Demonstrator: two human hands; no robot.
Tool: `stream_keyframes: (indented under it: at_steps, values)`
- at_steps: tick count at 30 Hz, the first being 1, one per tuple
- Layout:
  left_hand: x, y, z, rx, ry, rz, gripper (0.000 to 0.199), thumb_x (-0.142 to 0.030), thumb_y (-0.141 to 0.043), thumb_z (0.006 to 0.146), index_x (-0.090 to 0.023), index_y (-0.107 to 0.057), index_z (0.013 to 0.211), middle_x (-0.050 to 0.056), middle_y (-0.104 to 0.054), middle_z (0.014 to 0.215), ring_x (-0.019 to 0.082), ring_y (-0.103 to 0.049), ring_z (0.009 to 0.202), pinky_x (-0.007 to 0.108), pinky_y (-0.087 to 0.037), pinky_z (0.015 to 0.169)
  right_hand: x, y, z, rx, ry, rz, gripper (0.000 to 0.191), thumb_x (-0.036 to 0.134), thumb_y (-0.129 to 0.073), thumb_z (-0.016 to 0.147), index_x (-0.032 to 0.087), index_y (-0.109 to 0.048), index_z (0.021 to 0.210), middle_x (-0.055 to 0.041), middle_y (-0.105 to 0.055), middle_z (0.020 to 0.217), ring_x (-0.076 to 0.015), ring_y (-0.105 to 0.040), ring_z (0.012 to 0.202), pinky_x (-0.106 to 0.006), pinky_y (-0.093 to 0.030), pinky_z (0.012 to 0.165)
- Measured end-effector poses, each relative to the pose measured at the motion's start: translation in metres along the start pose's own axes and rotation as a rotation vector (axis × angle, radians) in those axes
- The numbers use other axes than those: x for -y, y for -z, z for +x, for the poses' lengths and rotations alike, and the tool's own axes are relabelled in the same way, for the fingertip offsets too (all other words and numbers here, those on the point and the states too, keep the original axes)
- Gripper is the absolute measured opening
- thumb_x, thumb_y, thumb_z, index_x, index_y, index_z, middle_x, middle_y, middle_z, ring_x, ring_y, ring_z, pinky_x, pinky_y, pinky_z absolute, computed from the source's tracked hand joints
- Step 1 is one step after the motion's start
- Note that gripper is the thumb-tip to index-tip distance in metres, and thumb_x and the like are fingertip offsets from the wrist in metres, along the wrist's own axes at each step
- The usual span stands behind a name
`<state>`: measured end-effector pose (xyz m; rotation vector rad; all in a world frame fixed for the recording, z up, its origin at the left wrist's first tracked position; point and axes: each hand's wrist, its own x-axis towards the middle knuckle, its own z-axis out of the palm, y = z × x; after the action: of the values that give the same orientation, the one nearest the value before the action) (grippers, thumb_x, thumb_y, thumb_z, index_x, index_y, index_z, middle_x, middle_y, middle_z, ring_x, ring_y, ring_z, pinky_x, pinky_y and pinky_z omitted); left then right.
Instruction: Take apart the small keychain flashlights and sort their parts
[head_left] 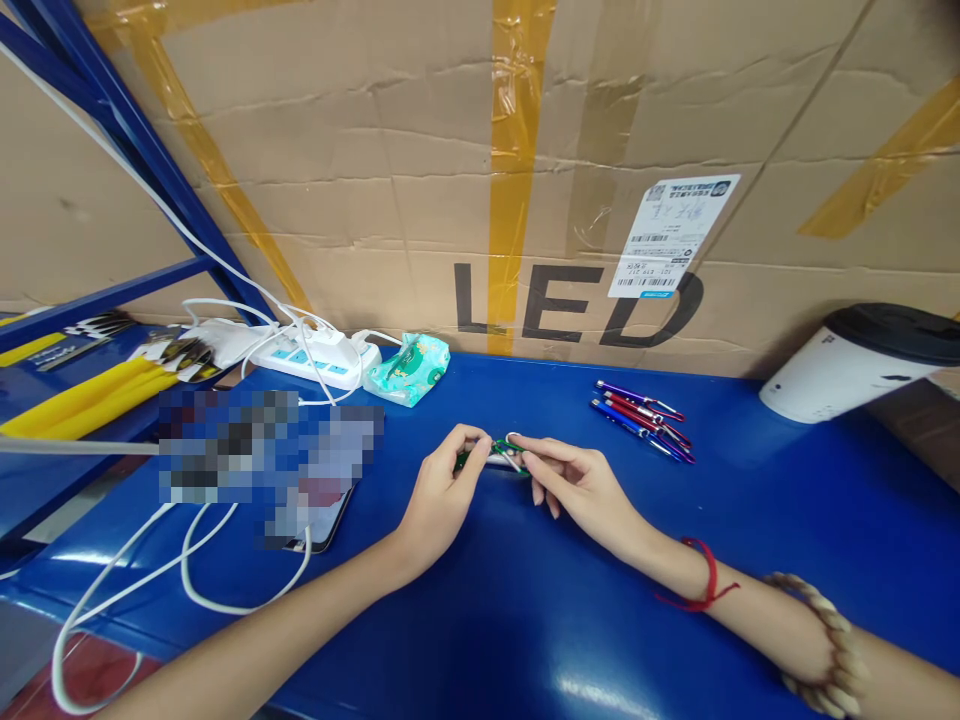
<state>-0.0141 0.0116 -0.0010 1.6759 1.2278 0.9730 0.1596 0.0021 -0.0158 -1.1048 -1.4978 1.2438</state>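
Note:
My left hand (452, 478) is closed, thumb and fingertips pinching a small dark green piece that is mostly hidden by the fingers. My right hand (581, 485) pinches a green carabiner clip (513, 452) with a silvery part, between thumb and index finger. Both hands meet at this clip, just above the blue table (510, 600). On the right lie several slim metallic pen-shaped lights (637, 415) in purple, red and blue, with carabiner clips at their ends.
A white cup with a black lid (855, 365) stands at the right. Further left are a tissue pack (411, 368), a white power strip (315, 358), a phone (330, 525) and loose white cables (191, 590). A large cardboard box (420, 180) forms the back.

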Motion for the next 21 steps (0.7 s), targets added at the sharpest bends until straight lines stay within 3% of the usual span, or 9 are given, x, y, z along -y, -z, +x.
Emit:
stream_keyframes:
  at_steps: [6, 12, 17, 21]
  values:
    - [-0.0008, -0.0025, -0.0001, 0.008, -0.02, -0.02, 0.016, -0.033, -0.047, 0.088, -0.019, -0.055, 0.084, -0.002, -0.057, 0.074, 0.011, -0.052, 0.069, 0.02, -0.038, 0.062, -0.0015, -0.0004, 0.0025, -0.004, -0.068, 0.127, 0.033, 0.042, -0.065, 0.076, 0.014, -0.072, 0.093, 0.0007, -0.057, 0.056, -0.006, -0.046, 0.042, -0.019, -0.043, 0.039]
    - [0.0017, -0.0061, -0.0001, 0.032, -0.031, -0.034, 0.014, -0.031, -0.055, 0.084, -0.018, -0.059, 0.081, 0.0, -0.065, 0.08, 0.014, -0.06, 0.075, 0.02, -0.042, 0.062, -0.003, -0.0008, 0.0051, -0.07, -0.026, 0.192, 0.026, 0.04, -0.07, 0.071, 0.015, -0.071, 0.078, -0.0023, -0.056, 0.078, -0.0071, -0.052, 0.053, -0.018, -0.045, 0.038]
    - [0.0032, -0.0096, -0.0013, 0.085, -0.012, -0.028, 0.014, -0.031, -0.058, 0.081, -0.017, -0.061, 0.083, 0.002, -0.068, 0.083, 0.016, -0.062, 0.078, 0.021, -0.043, 0.064, -0.0074, -0.0004, 0.0066, -0.049, -0.042, 0.229, 0.03, 0.041, -0.068, 0.074, 0.014, -0.065, 0.085, 0.0015, -0.054, 0.062, -0.0075, -0.052, 0.051, -0.016, -0.047, 0.039]
    - [0.0013, -0.0092, -0.0016, 0.118, 0.032, -0.013, 0.018, -0.034, -0.054, 0.083, -0.018, -0.06, 0.086, 0.002, -0.066, 0.086, 0.016, -0.06, 0.081, 0.022, -0.043, 0.069, -0.0062, -0.0011, 0.006, -0.042, -0.041, 0.229, 0.031, 0.041, -0.067, 0.075, 0.015, -0.06, 0.09, -0.0007, -0.06, 0.069, -0.0099, -0.058, 0.057, -0.016, -0.049, 0.041]
